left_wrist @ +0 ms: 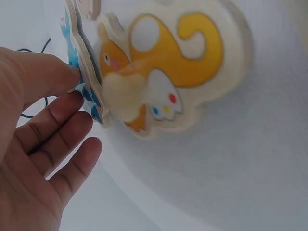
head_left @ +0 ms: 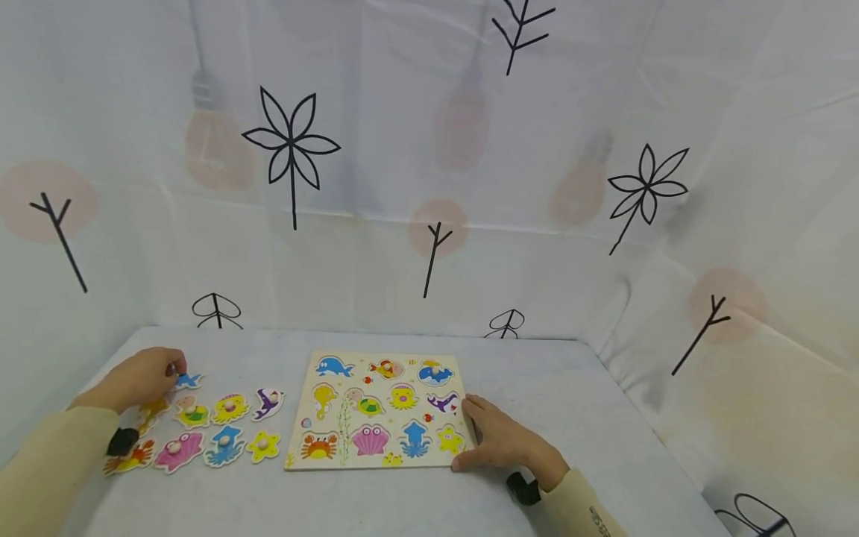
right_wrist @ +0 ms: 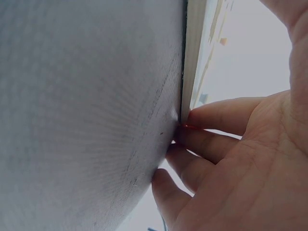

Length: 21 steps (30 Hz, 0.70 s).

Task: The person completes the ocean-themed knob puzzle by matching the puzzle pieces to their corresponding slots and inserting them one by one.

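Note:
My left hand (head_left: 146, 377) pinches a blue whale puzzle piece (head_left: 189, 381) between thumb and forefinger; its other fingers are loosely bent. In the left wrist view the whale piece (left_wrist: 85, 72) stands edge-on beside a yellow seahorse piece (left_wrist: 178, 62). The wooden puzzle board (head_left: 396, 462), printed with sea animals, lies flat in the middle of the table. My right hand (head_left: 506, 440) rests against the board's right side, thumb at the near corner. Its fingertips touch the board's edge (right_wrist: 192, 62) and the cloth in the right wrist view.
Left of the board lie loose knobbed pieces: a turtle (head_left: 192, 412), yellow octopus (head_left: 230, 408), purple dolphin-like piece (head_left: 268, 403), crab (head_left: 137, 456), pink shell (head_left: 179, 450), blue squid (head_left: 224, 446) and yellow star (head_left: 264, 446). A knobbed whale (head_left: 435, 374) sits in the board's upper right.

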### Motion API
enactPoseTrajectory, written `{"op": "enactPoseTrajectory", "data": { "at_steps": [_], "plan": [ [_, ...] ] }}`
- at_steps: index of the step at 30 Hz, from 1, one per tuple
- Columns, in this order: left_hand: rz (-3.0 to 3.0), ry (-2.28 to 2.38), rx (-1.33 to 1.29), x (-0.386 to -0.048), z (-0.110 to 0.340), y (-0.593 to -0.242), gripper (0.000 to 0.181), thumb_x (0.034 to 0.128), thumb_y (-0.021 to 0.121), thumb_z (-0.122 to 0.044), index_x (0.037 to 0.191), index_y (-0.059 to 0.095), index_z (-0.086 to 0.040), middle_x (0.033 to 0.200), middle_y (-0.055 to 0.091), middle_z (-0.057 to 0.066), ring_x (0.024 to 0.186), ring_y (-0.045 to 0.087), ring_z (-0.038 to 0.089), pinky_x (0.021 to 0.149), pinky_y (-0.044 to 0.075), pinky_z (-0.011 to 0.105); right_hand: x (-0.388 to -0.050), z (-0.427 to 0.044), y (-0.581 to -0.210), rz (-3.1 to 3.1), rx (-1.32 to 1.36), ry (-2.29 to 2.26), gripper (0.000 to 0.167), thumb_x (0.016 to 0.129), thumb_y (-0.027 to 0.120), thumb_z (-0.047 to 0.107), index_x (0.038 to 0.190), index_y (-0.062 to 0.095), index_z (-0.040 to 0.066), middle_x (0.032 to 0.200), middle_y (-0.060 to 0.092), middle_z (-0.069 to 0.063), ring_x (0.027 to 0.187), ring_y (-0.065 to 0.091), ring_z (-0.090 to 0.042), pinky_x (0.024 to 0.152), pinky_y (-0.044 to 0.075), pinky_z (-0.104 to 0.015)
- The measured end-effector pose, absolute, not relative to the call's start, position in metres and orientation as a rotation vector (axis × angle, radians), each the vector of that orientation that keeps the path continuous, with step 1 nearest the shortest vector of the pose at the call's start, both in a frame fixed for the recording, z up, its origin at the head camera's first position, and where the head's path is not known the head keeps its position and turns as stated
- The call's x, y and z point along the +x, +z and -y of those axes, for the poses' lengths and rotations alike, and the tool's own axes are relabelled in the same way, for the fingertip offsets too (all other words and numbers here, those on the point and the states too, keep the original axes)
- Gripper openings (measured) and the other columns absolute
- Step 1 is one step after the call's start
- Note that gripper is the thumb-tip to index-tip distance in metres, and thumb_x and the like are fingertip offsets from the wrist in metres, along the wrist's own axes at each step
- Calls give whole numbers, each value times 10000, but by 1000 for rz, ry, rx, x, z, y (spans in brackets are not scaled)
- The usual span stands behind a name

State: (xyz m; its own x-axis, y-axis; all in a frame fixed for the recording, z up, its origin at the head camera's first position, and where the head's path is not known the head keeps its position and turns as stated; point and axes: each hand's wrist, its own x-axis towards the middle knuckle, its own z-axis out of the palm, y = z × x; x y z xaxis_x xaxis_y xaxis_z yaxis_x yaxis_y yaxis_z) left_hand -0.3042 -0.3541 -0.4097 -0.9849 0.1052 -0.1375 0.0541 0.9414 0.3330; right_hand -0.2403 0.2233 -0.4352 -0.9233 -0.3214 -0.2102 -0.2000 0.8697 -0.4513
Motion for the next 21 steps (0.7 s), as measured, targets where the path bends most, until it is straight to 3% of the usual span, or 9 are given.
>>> {"op": "enactPoseTrajectory", "data": {
  "at_steps": [8,21],
  "plan": [
    [-3017,439,292,-307,329,-403,108,829,623,-43,936,622,-33,830,564,57,764,497,235,715,476,421,-240,-223,-434,-2769,-413,-630,1127,608,803,601,1474,324,63,1536,252,-133,1400,238,-347,1084,229,-555],
    [-3067,405,621,-313,263,-395,86,838,619,-41,905,636,-93,800,548,-11,714,476,169,658,448,352,-240,-223,-435,-2768,-379,-640,1129,594,815,591,1478,327,86,1536,261,-103,1399,247,-330,1079,237,-558]
  ]
}}
